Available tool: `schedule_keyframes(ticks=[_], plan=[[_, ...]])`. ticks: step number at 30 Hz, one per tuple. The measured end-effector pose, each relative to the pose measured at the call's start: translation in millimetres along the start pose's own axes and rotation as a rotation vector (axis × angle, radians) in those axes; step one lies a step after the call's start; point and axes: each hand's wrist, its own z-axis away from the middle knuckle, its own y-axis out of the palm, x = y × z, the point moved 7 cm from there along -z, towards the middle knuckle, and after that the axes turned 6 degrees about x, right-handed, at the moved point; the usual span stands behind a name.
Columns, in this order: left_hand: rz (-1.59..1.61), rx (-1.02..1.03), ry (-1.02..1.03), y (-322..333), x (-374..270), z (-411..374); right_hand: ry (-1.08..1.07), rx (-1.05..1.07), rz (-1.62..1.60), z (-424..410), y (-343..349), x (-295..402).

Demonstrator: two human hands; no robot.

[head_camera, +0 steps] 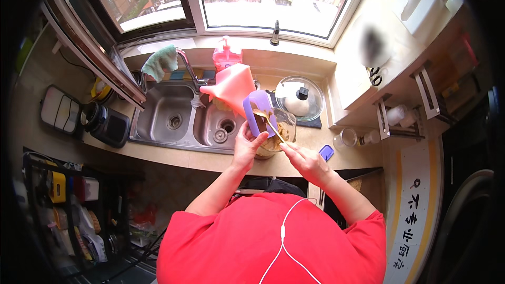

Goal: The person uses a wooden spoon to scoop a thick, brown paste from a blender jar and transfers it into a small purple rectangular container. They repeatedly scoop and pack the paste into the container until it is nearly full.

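My left hand (247, 148) grips a purple plastic container (251, 109), tilted over a clear jar-like vessel (290, 119). Brown paste coats part of the vessel's inside. In my right hand (308, 162) is a gold-coloured spoon (277, 132), its bowl at the container's mouth. Some brown stuff clings near the spoon and the container's inner edge. How much the container holds cannot be seen. Just beyond my right hand a small blue-purple lid (326, 152) lies on the counter.
Left of the vessel is a double steel sink (163, 112), with a pink plastic piece (232, 85) over its right basin. A green cloth (161, 62) hangs on the faucet. Behind the vessel rests a glass lid (300, 98). Glass jars (348, 138) stand at the right.
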Motion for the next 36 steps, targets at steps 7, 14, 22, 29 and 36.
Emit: schedule_keyframes(ticks=[7, 14, 22, 29, 36], plan=[[0.036, 0.032, 0.031, 0.8, -7.3, 1.7, 0.02, -0.136, -0.116, 0.3, -6.2, 4.6], [0.097, 0.007, -0.027, -9.6, 4.7, 0.6, -0.03, -0.11, -0.03, 4.4, -3.1, 13.2], [0.205, 0.004, -0.062, -8.5, 9.0, 1.7, -0.029, -0.126, -0.042, 7.7, 7.8, 11.4], [0.187, -0.019, -0.06, -8.7, 8.1, 1.3, -0.014, -0.164, -0.047, 13.5, 9.3, 15.1], [0.175, -0.038, -0.066, -5.7, 8.8, 3.9, 0.008, -0.152, -0.046, 16.3, 18.9, 10.9]])
